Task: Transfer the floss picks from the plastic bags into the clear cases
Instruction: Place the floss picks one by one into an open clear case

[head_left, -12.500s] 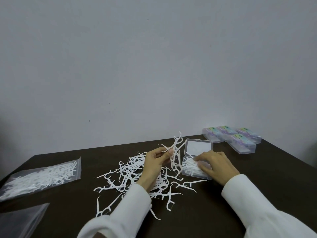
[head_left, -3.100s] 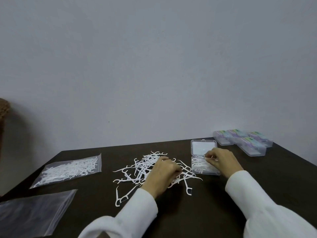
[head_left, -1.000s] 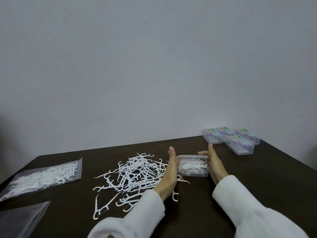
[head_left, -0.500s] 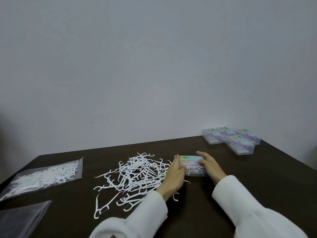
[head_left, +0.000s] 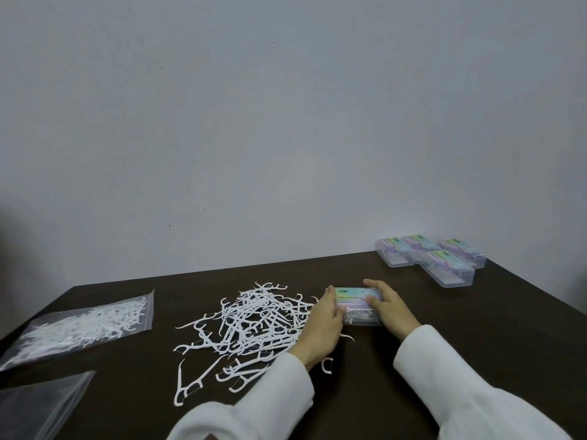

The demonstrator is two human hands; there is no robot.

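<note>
A clear case with a coloured label on its shut lid lies on the dark table, white picks showing through its front wall. My left hand grips its left end and my right hand grips its right end, fingers curled over the lid. A loose pile of white floss picks spreads to the left of the case. Further left lies a plastic bag with picks inside. An empty bag lies at the near left corner.
Several shut clear cases with coloured labels stand grouped at the far right corner. The table's back edge meets a plain grey wall. My white sleeves cover the near middle of the table.
The case's lid, up a few seconds ago, is now shut with the label on top. Both hands went from flat against the case's sides to curled over its ends.
</note>
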